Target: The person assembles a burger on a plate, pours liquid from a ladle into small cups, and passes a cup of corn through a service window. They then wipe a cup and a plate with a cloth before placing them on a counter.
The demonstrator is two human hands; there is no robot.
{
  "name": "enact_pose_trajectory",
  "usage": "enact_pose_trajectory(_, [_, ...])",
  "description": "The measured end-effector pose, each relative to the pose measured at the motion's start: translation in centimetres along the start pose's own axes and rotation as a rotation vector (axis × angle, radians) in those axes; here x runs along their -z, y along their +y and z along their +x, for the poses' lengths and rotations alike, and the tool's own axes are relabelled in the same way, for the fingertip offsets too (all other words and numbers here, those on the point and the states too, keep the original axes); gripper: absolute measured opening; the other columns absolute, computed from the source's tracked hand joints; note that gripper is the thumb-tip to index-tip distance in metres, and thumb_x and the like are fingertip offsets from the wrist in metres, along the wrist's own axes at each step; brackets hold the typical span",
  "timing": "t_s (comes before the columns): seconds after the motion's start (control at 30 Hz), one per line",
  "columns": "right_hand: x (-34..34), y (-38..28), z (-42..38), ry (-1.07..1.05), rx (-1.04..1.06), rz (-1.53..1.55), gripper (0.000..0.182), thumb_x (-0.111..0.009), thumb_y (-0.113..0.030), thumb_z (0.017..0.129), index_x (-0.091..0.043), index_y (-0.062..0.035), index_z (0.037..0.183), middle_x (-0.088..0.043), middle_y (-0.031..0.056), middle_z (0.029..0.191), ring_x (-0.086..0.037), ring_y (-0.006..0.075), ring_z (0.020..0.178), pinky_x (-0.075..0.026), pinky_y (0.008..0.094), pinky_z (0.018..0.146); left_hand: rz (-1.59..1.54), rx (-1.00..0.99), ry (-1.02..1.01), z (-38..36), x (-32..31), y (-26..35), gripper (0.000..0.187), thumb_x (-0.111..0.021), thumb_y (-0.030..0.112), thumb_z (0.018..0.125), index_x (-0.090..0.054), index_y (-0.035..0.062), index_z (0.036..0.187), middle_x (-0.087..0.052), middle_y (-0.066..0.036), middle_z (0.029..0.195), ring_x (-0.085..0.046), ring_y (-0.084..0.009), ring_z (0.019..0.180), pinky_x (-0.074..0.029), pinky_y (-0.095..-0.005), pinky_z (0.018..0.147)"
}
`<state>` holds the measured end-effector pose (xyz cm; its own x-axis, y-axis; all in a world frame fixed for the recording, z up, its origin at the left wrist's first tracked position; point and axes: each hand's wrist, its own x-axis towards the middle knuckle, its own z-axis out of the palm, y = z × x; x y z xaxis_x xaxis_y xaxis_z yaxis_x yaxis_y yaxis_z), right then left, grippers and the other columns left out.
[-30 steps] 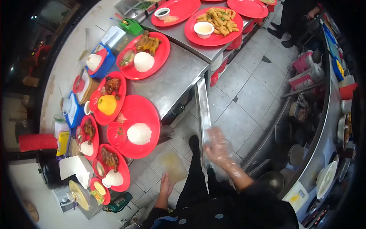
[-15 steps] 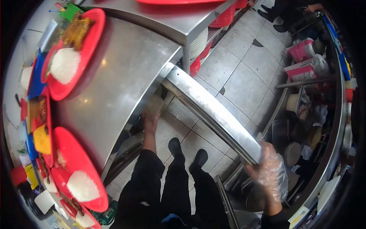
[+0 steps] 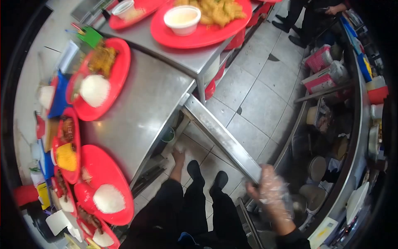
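My right hand (image 3: pixel 273 194), in a clear plastic glove, grips the outer end of a steel cabinet door (image 3: pixel 222 133). The door stands swung out from under the steel counter (image 3: pixel 153 93). Lower down, beside the opening below the counter, is my left hand (image 3: pixel 178 157), smeared by motion. A pale, whitish blur lies around its fingers; whether it is a glove or a held thing I cannot make out. Inside the opening shows a round container with a green rim (image 3: pixel 168 135).
Red plates with rice (image 3: pixel 108 198) and meat line the counter's left side. Another red plate (image 3: pixel 203 39) bears fried food and a white sauce cup (image 3: pixel 182 20). Shelves with pans (image 3: pixel 317 167) run along the right. A person (image 3: pixel 296 25) stands on the tiled floor (image 3: pixel 253 112) ahead.
The door's outer end has swung left and inward with my right hand on it. My left hand has drawn back from the opening toward me. The view has shifted, showing more of the far plates.
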<state>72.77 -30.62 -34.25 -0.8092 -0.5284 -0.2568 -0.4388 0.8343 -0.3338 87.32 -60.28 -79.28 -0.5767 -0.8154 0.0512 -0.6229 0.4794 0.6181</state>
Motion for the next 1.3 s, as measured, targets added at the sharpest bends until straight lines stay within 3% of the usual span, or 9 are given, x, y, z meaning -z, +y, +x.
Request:
enact_pose_trajectory(0.13, [-1.4, -3.5, -4.0, -0.186, -0.01, 0.31, 0.067, -0.065, -0.033, 0.076, -0.04, 0.007, 0.122, -0.053, 0.0285, 0.105, -0.057, 0.0429, 0.088, -0.047, 0.0482, 0.076, -0.786, 0.791, -0.458, -10.6, 16.9, 15.1, 0.049, -0.063, 0.012, 0.083, -0.041, 0.0059, 0.126, -0.056, -0.008, 0.091, -0.055, -0.0128, 0.071, -0.044, -0.0259, 0.048])
enact_pose_trajectory(0.17, [-1.7, -5.2, -4.5, -0.238, -0.055, 0.363, 0.068, -0.063, -0.039, 0.078, -0.04, 0.0068, 0.123, -0.053, 0.0292, 0.106, -0.057, 0.0433, 0.091, -0.046, 0.0481, 0.079, -0.708, 0.793, -0.541, -11.9, 20.5, 17.3, 0.046, -0.06, 0.014, 0.087, -0.04, 0.0121, 0.128, -0.05, -0.01, 0.114, -0.055, -0.0217, 0.096, -0.051, -0.0372, 0.072])
enact_pose_trajectory(0.37, [-8.0, -7.6, -7.1, -0.464, 0.193, 0.515, 0.061, -0.045, -0.045, 0.09, -0.04, 0.0027, 0.129, -0.048, 0.0294, 0.123, -0.047, 0.0399, 0.115, -0.036, 0.0451, 0.097, -0.571, 0.295, -0.509, -13.9, 30.9, 22.1, 0.052, -0.054, 0.022, 0.089, -0.034, -0.0007, 0.132, -0.051, -0.018, 0.117, -0.055, -0.0296, 0.103, -0.047, -0.035, 0.085])
enact_pose_trajectory(0.47, [-6.7, -3.0, -7.4, -0.528, 0.362, 0.457, 0.059, -0.046, -0.043, 0.09, -0.04, -0.0003, 0.13, -0.049, 0.0272, 0.123, -0.047, 0.0389, 0.116, -0.036, 0.0452, 0.098, 0.097, 0.187, -0.42, -11.1, 33.8, 23.4, 0.073, -0.062, 0.023, 0.079, -0.026, -0.0086, 0.134, -0.042, -0.033, 0.12, -0.043, -0.0448, 0.115, -0.036, -0.0425, 0.099])
enact_pose_trajectory(0.63, [-2.7, 5.5, -5.0, -0.395, 0.192, 0.231, 0.05, -0.05, -0.039, 0.088, -0.049, -0.0005, 0.12, -0.054, 0.025, 0.117, -0.053, 0.0397, 0.107, -0.041, 0.0451, 0.093, 0.197, -0.154, -0.166, -9.0, 36.4, 29.3, 0.068, -0.068, 0.018, 0.071, -0.037, 0.0039, 0.13, -0.036, -0.022, 0.129, -0.035, -0.039, 0.12, -0.032, -0.0453, 0.1])
enact_pose_trajectory(0.8, [1.7, 8.6, -0.5, -0.224, 0.177, 0.344, 0.043, -0.049, -0.035, 0.087, -0.054, -0.001, 0.113, -0.058, 0.0247, 0.109, -0.055, 0.0377, 0.104, -0.042, 0.0435, 0.089, -0.133, -0.242, -0.28, -6.1, 27.0, 35.6, 0.045, -0.074, 0.022, 0.068, -0.058, 0.0109, 0.109, -0.051, -0.016, 0.113, -0.05, -0.0318, 0.105, -0.04, -0.0431, 0.091])
enact_pose_trajectory(1.0, [6.1, 12.3, 8.3, -0.447, 0.184, 0.279, 0.042, -0.052, -0.033, 0.087, -0.055, -0.0012, 0.115, -0.057, 0.0223, 0.113, -0.054, 0.0358, 0.107, -0.042, 0.0403, 0.091, -0.876, 0.255, -0.499, 8.0, 14.0, 42.9, 0.028, -0.066, 0.017, 0.079, -0.061, 0.0063, 0.104, -0.062, -0.006, 0.086, -0.06, -0.0155, 0.071, -0.05, -0.0292, 0.062])
enact_pose_trajectory(1.13, [9.3, 17.9, 15.3, -0.511, 0.067, 0.124, 0.045, -0.053, -0.035, 0.086, -0.054, -0.0033, 0.118, -0.058, 0.0222, 0.113, -0.053, 0.0361, 0.108, -0.042, 0.041, 0.092, -1.448, 0.844, 0.095, 20.2, 6.7, 45.7, 0.033, -0.058, 0.008, 0.083, -0.05, 0.007, 0.116, -0.06, -0.003, 0.082, -0.058, -0.0144, 0.065, -0.049, -0.0282, 0.059])
enact_pose_trajectory(1.3, [17.3, 23.3, 23.3, -0.313, -0.009, 0.153, 0.043, -0.053, -0.034, 0.086, -0.055, -0.0041, 0.117, -0.059, 0.0214, 0.111, -0.056, 0.0361, 0.105, -0.043, 0.0435, 0.091, -1.461, 1.081, 0.341, 28.9, 0.3, 48.1, 0.039, -0.056, 0.019, 0.088, -0.046, 0.0038, 0.122, -0.06, -0.008, 0.097, -0.06, -0.0201, 0.079, -0.05, -0.0328, 0.07])
